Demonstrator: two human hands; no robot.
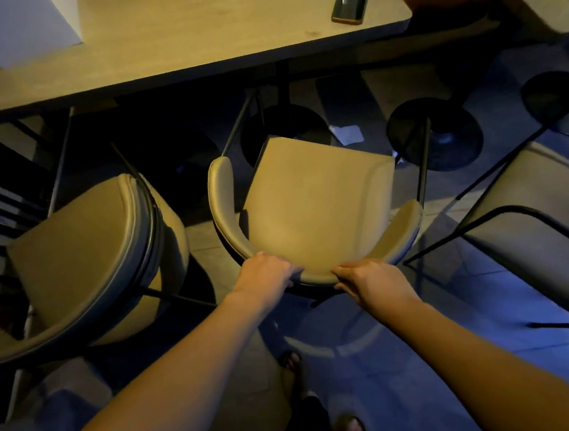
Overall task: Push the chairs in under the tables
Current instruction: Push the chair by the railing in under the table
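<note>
Tan leather curved-back chair (313, 206) is gripped at its backrest by left hand (267, 273) and right hand (367, 276), fingers curled over it; the seat stands short of the pale wooden table (192, 41) at twelve o'clock, not yet pushed in.

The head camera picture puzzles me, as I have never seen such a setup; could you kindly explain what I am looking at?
There is no machine here: a person wears one wide-angle camera on the head, looking down at their own bare arms. The left hand and right hand both take a grip on the curved back of a tan cushioned chair, which faces the pale wooden table and is not yet under it. On the table lie a dark phone and a white box. A second tan chair stands to the left.
</note>
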